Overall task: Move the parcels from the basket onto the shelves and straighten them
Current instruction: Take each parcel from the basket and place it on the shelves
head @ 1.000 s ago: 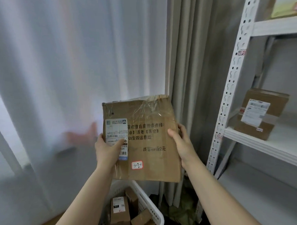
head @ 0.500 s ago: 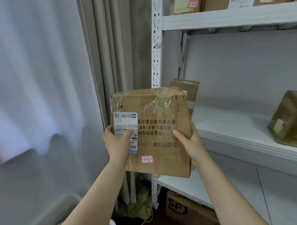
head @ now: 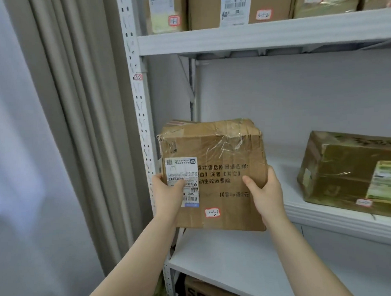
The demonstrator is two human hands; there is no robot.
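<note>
I hold a brown cardboard parcel (head: pixel 221 153) with clear tape, a white shipping label and a small red-edged sticker, upright in front of the left end of the middle shelf (head: pixel 334 219). My left hand (head: pixel 168 191) grips its left edge, thumb on the label. My right hand (head: pixel 264 190) grips its right edge, thumb on the printed face. Behind the parcel's top left corner the edge of another box shows, mostly hidden. The basket is out of view.
A tape-wrapped brown parcel (head: pixel 348 173) sits on the middle shelf at right. Several labelled boxes (head: pixel 237 9) line the top shelf (head: pixel 260 39). A white perforated upright (head: pixel 138 115) and grey curtain (head: pixel 71 112) stand at left. A lower shelf (head: pixel 241 264) and an SF box (head: pixel 207 292) lie below.
My view has swung right from the curtain and basket to the shelves. The parcel, held in both hands the same way, now sits in front of the middle shelf's left end.
</note>
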